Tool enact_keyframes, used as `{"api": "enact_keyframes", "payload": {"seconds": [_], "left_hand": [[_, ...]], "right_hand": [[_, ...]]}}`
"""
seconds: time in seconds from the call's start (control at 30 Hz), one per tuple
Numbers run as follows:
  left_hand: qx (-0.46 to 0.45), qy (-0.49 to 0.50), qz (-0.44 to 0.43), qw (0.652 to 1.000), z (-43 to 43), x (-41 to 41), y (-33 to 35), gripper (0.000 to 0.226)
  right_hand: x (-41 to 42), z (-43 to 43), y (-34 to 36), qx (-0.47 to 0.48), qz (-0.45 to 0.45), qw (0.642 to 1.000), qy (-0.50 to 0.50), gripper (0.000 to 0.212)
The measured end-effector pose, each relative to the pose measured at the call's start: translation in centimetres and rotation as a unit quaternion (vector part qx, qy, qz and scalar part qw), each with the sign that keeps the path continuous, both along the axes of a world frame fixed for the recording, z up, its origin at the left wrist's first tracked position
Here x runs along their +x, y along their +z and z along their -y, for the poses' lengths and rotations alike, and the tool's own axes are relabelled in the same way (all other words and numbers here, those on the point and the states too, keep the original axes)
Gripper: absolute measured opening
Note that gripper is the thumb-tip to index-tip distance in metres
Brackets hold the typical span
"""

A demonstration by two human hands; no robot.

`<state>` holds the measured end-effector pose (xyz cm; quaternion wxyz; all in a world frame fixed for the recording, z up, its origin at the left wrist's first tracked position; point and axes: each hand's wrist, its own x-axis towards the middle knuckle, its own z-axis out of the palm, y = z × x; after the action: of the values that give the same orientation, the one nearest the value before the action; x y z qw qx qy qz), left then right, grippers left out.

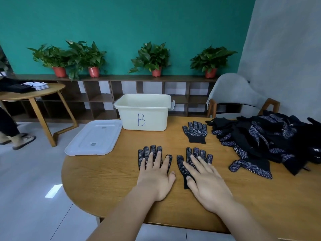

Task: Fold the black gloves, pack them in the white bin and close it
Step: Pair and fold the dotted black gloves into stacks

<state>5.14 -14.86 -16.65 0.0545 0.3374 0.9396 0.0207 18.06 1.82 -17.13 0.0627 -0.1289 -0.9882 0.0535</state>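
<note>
Office lounge: cubby shelving (104,98), potted plants (152,58), armchair (232,91).

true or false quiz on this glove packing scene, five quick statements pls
1. The lid is on the white bin. False: it lies on the table, left of the open bin.
2. The left hand lies flat on the left glove, the right hand on the right glove. True.
3. The bin bears a letter B. True.
4. The glove pile is at the table's left end. False: it is at the right.
5. A single glove lies flat left of the pile. True.
</note>
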Motion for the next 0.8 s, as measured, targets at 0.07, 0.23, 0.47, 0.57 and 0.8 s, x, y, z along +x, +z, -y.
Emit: {"api": "enact_keyframes", "payload": {"seconds": [0.07, 0.23, 0.47, 0.57, 0.8], "left_hand": [[0.004, -0.015, -0.007, 1.000, -0.4, 0.9, -0.1, 0.070], [0.089, -0.015, -0.049, 0.995, -0.1, 2.0, -0.8, 0.066], [0.247, -0.055, -0.160, 0.954, 0.6, 3.1, -1.6, 0.043], [0.243, -0.032, -0.134, 0.960, 0.6, 2.8, -1.7, 0.051], [0.299, 0.068, -0.161, 0.938, 1.2, 2.3, -1.2, 0.033]], "right_hand": [[-0.2, -0.1, 0.1, -0.001, 0.029, 1.000, 0.010, 0.070], [-0.1, 0.2, 0.0, -0.003, 0.028, 1.000, -0.009, 0.069], [1.0, 0.9, 0.1, -0.032, -0.068, 0.997, 0.017, 0.071], [0.8, 0.7, -0.2, -0.042, -0.091, 0.995, 0.011, 0.065], [1.1, 0.5, -0.6, 0.005, -0.204, 0.979, -0.002, 0.017]]}}
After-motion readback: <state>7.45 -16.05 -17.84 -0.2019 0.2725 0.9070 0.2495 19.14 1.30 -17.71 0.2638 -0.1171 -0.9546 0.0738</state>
